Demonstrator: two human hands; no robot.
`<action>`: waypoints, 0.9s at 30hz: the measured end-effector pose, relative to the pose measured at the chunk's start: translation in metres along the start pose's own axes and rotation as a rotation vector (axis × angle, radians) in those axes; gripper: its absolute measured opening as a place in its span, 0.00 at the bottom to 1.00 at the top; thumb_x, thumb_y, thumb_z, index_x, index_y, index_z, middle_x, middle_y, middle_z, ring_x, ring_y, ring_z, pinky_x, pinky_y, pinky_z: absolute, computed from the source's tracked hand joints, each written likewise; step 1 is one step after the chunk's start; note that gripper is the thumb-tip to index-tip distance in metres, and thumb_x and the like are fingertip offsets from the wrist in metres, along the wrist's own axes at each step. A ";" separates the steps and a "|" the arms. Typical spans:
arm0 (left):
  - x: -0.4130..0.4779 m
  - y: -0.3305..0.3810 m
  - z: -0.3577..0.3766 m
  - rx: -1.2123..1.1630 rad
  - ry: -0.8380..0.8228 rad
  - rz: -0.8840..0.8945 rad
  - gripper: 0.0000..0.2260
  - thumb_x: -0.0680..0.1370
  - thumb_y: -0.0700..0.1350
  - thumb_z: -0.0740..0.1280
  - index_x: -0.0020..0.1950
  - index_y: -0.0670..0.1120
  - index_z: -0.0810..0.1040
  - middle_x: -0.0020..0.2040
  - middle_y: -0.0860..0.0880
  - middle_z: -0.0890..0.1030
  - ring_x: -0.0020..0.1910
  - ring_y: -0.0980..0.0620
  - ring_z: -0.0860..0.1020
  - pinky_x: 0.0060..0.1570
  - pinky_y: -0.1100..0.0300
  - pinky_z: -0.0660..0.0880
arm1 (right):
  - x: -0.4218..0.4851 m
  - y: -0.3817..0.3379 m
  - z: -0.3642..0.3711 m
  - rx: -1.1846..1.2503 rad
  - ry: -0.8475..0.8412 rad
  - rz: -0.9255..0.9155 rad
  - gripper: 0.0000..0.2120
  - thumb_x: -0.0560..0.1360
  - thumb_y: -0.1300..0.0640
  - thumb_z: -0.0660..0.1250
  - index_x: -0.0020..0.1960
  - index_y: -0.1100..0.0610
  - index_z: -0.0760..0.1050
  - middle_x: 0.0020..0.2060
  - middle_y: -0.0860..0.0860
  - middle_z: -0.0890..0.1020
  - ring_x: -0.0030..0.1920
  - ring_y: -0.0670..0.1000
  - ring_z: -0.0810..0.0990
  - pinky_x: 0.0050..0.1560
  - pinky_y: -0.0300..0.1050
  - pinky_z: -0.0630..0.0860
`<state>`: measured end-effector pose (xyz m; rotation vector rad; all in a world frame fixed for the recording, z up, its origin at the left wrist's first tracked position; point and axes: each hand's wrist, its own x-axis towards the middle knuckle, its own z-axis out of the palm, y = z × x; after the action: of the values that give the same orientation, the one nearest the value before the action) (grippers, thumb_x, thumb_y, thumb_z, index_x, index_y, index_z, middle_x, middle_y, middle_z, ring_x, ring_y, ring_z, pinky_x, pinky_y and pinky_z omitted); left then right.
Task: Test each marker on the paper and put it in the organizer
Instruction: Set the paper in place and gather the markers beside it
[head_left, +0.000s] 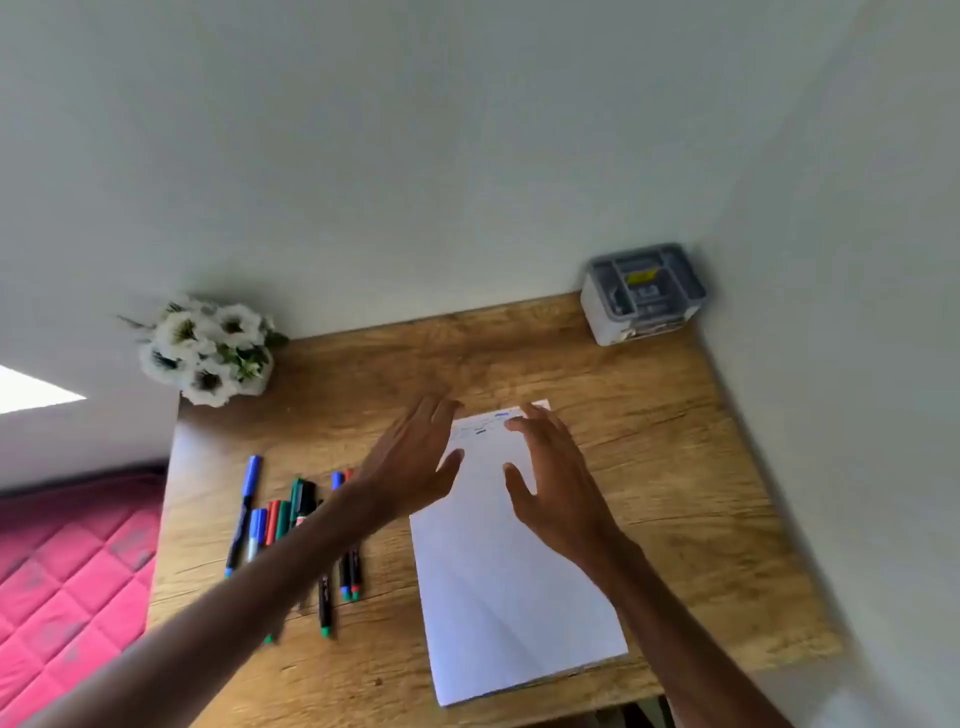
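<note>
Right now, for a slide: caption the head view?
Open left hand and right hand over paper; markers beside it, organizer behind.

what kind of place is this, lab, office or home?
Probably a home, likely a bedroom corner. A small wooden desk sits pushed into a plain wall corner, what looks like a quilted pink mattress lies beside it, and white flowers stand at its far left corner.

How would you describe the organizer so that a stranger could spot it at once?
Start at the wooden desk and follow its far edge to the right-hand corner. The organizer stands there alone: the only grey box, divided into compartments, far from the markers and flowers on the left.
</note>
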<state>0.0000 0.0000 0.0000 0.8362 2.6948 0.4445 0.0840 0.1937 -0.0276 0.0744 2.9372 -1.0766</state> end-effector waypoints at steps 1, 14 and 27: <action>0.006 -0.004 0.009 0.005 0.012 0.024 0.24 0.79 0.49 0.62 0.72 0.39 0.70 0.70 0.39 0.73 0.68 0.39 0.73 0.66 0.46 0.73 | -0.001 0.011 0.014 -0.045 0.015 -0.023 0.23 0.80 0.52 0.67 0.73 0.55 0.69 0.79 0.53 0.66 0.81 0.54 0.58 0.79 0.56 0.60; 0.045 -0.050 0.076 0.305 0.210 0.343 0.23 0.83 0.55 0.55 0.73 0.42 0.71 0.74 0.42 0.70 0.74 0.44 0.68 0.71 0.49 0.68 | -0.006 0.061 0.071 -0.231 0.100 -0.151 0.31 0.83 0.42 0.52 0.81 0.55 0.58 0.83 0.53 0.53 0.83 0.51 0.46 0.81 0.55 0.42; 0.009 -0.030 0.064 0.468 0.149 0.238 0.33 0.77 0.60 0.46 0.75 0.45 0.71 0.72 0.43 0.75 0.69 0.40 0.75 0.66 0.46 0.73 | -0.022 0.052 0.074 -0.285 0.087 -0.137 0.30 0.84 0.42 0.53 0.81 0.54 0.56 0.83 0.53 0.54 0.83 0.52 0.48 0.81 0.54 0.43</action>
<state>0.0009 -0.0050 -0.0712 1.3035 2.8945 -0.0932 0.1083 0.1848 -0.1171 -0.0869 3.1801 -0.6690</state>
